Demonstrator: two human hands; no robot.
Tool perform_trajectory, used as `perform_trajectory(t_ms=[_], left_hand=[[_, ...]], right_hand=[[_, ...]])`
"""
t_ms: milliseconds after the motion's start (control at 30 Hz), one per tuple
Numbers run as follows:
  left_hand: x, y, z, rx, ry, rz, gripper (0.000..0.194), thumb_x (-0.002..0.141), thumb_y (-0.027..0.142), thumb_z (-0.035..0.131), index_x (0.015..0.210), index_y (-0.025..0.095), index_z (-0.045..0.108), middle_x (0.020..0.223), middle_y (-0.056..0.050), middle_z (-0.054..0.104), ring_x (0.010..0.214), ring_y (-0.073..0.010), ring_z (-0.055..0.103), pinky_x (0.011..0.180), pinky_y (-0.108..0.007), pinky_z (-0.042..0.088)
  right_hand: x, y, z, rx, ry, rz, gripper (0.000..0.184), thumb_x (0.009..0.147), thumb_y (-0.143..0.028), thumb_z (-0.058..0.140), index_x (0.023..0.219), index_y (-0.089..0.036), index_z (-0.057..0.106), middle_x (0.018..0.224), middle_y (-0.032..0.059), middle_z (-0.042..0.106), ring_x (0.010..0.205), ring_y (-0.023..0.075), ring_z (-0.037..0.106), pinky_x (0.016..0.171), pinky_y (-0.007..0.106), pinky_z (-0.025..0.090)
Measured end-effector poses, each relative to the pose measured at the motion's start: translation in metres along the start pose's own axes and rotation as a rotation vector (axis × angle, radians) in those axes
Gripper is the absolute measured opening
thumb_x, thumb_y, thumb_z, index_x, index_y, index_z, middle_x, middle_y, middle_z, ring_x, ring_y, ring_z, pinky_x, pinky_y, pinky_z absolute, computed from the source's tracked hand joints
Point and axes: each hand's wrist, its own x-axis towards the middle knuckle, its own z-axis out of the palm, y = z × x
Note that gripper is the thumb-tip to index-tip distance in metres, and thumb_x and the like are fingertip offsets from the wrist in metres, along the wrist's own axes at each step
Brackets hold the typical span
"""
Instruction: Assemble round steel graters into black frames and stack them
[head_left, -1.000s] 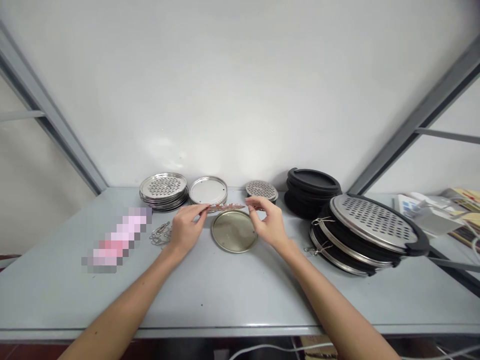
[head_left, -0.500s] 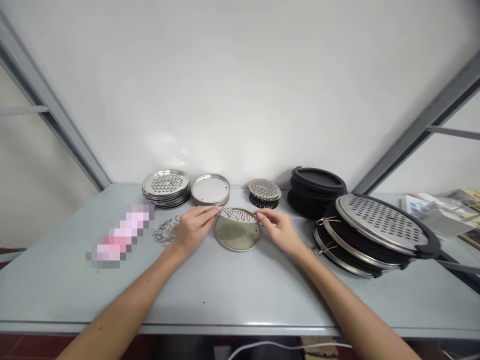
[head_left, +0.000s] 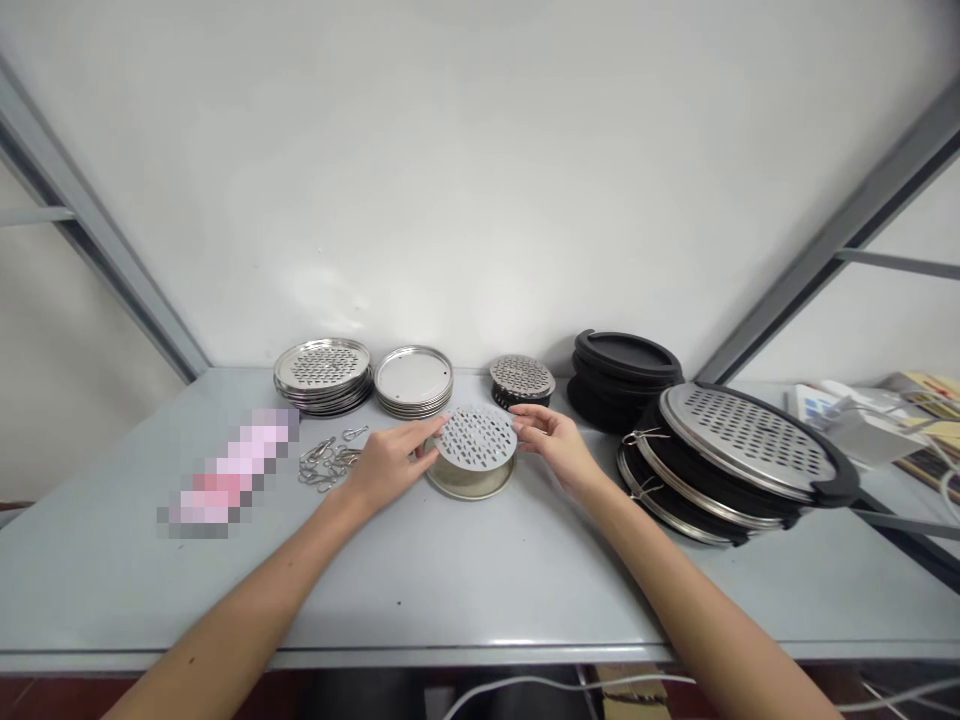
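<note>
My left hand (head_left: 390, 462) and my right hand (head_left: 556, 448) hold a round perforated metal disc (head_left: 475, 437) by its opposite edges. The disc tilts toward me, its near edge low over a plain round metal lid (head_left: 469, 483) that lies flat on the grey table (head_left: 450, 580). The lid's far part is hidden behind the disc. A small heap of wire clips (head_left: 324, 462) lies just left of my left hand.
Along the wall stand a stack of perforated plates (head_left: 322, 372), a stack of plain lids (head_left: 414, 380), a small perforated stack (head_left: 522, 380) and black rings (head_left: 624, 372). Larger assembled black-and-metal units (head_left: 739, 462) lean at right. A blurred pink patch (head_left: 225, 474) lies left. Papers (head_left: 885, 415) sit far right.
The disc was edge-on between my hands above the lid; it has tipped its holed face toward me and come down onto the lid. Both hands moved slightly closer.
</note>
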Motion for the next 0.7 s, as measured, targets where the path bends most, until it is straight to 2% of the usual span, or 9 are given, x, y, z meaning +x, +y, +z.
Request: perform_trajectory(t_ms=[133,233,333,500,600,700], left_hand=[[0.002,0.003,-0.002,0.005,-0.019,-0.01,0.04,0.088,0.018,0.054,0.127,0.025,0.054,0.107,-0.001,0.068,0.067,-0.0082,0.062,0.07,-0.021,0.053],[0.004,0.003,-0.002,-0.008,0.053,-0.05,0.034,0.09,0.02,0.051,0.123,0.025,0.057,0.116,-0.003,0.064,0.076,-0.0103,0.064,0.072,-0.022,0.053],[0.005,0.002,-0.002,-0.045,0.115,-0.144,0.033,0.091,0.021,0.047,0.123,0.022,0.056,0.113,-0.005,0.065,0.083,-0.014,0.064,0.072,-0.025,0.053],[0.005,-0.004,0.0,-0.073,0.012,-0.265,0.035,0.092,0.026,0.046,0.125,0.017,0.054,0.101,-0.006,0.069,0.087,-0.018,0.064,0.076,-0.029,0.053],[0.005,-0.005,0.001,-0.102,-0.014,-0.267,0.036,0.091,0.027,0.048,0.124,0.017,0.055,0.107,-0.007,0.068,0.09,-0.0185,0.064,0.076,-0.029,0.053],[0.007,-0.005,0.0,-0.148,-0.01,-0.333,0.039,0.087,0.028,0.053,0.124,0.017,0.055,0.111,-0.008,0.066,0.09,-0.0184,0.064,0.07,-0.027,0.053]], right_hand=[[0.0,0.001,0.001,0.049,0.032,0.044,0.041,0.062,-0.023,0.073,0.101,-0.016,0.063,0.085,0.0043,0.067,0.069,0.013,0.062,0.061,0.025,0.051],[0.001,0.003,0.002,0.065,0.032,0.084,0.038,0.063,-0.022,0.073,0.099,-0.016,0.064,0.085,0.0034,0.066,0.066,0.0108,0.061,0.061,0.023,0.05],[0.002,0.006,0.004,0.052,0.029,0.082,0.032,0.063,-0.023,0.073,0.093,-0.015,0.065,0.088,0.0045,0.066,0.069,0.0108,0.06,0.062,0.022,0.05],[0.002,0.011,0.006,0.013,0.004,0.052,0.03,0.063,-0.028,0.073,0.089,-0.015,0.066,0.087,0.0046,0.065,0.072,0.0126,0.06,0.063,0.024,0.051],[0.004,0.016,0.005,-0.039,-0.005,0.028,0.03,0.064,-0.029,0.071,0.09,-0.015,0.066,0.085,0.0056,0.067,0.072,0.0142,0.061,0.065,0.026,0.05],[0.009,0.022,0.003,-0.116,-0.006,-0.037,0.029,0.065,-0.03,0.07,0.089,-0.014,0.066,0.084,0.0072,0.069,0.074,0.0164,0.062,0.068,0.029,0.051]])
